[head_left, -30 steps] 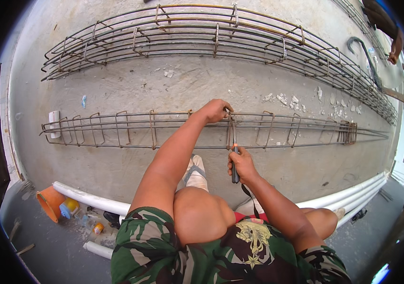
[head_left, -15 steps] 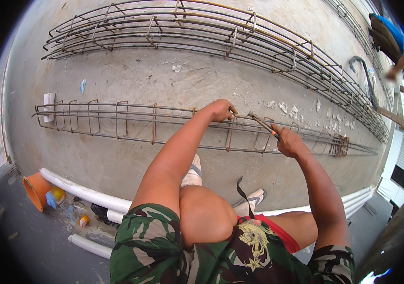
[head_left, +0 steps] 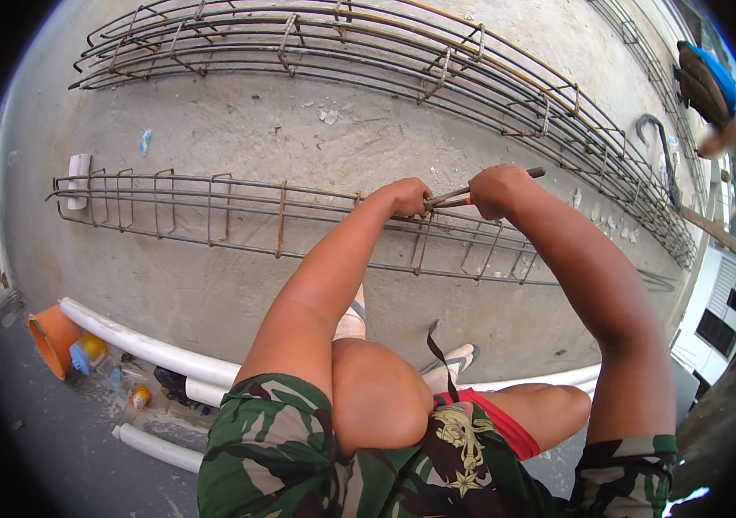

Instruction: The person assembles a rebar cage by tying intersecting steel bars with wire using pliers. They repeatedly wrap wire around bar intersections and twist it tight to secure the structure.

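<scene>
A narrow rebar cage (head_left: 281, 217) of long rusty bars and thin stirrups lies crosswise in front of me. My right hand (head_left: 499, 192) is closed around the handles of steel pincers (head_left: 451, 198), one dark handle end sticking out past the fist. Their jaws meet the cage's upper bars at a stirrup. Right beside the jaws, my left hand (head_left: 408, 198) is closed at the same bar, its fingertips pinched. Whatever lies between those fingertips is too small to make out.
A larger rebar cage (head_left: 316, 56) stretches across the far side. White pipes (head_left: 148, 345), an orange bucket (head_left: 53, 341) and a bottle (head_left: 139, 397) lie at the near left. Concrete crumbs (head_left: 609, 220) are scattered at right. Another person in blue (head_left: 717, 95) is at the far right.
My right hand has swung up and inward, turning the pincers so that their jaws now sit against my left fingertips. The left hand stays almost in place. The view has shifted slightly.
</scene>
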Available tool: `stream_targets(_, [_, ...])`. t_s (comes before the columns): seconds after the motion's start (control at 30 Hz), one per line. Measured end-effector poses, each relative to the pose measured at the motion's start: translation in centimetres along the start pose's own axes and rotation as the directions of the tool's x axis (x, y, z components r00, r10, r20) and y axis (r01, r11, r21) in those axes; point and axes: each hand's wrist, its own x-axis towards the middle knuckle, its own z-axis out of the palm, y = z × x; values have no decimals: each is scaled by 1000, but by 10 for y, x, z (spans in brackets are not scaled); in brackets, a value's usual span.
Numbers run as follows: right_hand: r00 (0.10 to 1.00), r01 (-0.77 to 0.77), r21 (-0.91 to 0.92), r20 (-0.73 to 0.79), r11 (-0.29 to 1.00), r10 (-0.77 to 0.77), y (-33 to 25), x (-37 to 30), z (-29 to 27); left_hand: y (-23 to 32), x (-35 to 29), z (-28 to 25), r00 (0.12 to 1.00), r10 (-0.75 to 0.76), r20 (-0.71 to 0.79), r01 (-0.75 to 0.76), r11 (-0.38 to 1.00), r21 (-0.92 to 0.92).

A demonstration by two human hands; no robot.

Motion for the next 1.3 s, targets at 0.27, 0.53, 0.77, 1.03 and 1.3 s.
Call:
stream_targets(0.27, [984,-156,-225,46,962,170,-26,-2,-20,1,0,1,1000,22,2,-22,999,-24])
stream_targets(0.53, [1000,-20,-136,-24,990,17,-14,16,-10,5,-2,0,1000,22,8,-22,1000,16])
stream_targets(0.77, [996,61,-64,76,996,-56,-7,9,-26,11,-18,10,983,152,-104,-120,958,260])
stream_targets(1.03, [914,-39,-15,404,999,42,1,38,-42,62,-24,43,758,280,-589,-339,941,12])
stream_targets(1.3, [821,-160,-585,-526,795,-222,14,-2,-3,52,7,28,911,125,-393,-264,910,-321])
